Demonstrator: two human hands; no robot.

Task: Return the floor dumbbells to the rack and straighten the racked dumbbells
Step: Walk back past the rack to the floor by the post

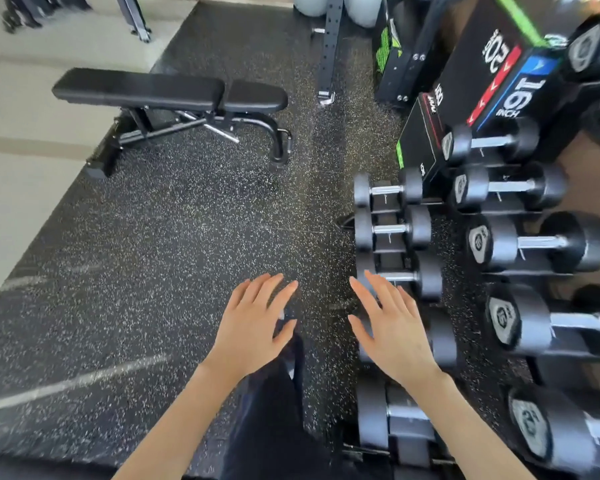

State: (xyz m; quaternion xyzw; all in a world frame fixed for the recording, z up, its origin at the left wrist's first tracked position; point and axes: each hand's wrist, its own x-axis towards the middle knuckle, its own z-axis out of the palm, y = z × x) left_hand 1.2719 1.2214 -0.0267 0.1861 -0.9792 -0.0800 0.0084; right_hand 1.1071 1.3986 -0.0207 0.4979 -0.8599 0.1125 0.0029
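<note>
A dumbbell rack stands along the right side, seen from above. Its lower tier holds several small black dumbbells with chrome handles, lying side by side. The upper tier holds several larger dumbbells with grey end labels. My left hand hovers open over the speckled rubber floor, holding nothing. My right hand is open with fingers spread, above the lower tier and covering part of one small dumbbell. No dumbbell lies on the visible floor.
A black adjustable bench stands on the floor at the upper left. Stacked black plyo boxes sit beyond the rack at the upper right. A perforated steel upright rises at the top centre. My dark trouser leg is below my hands.
</note>
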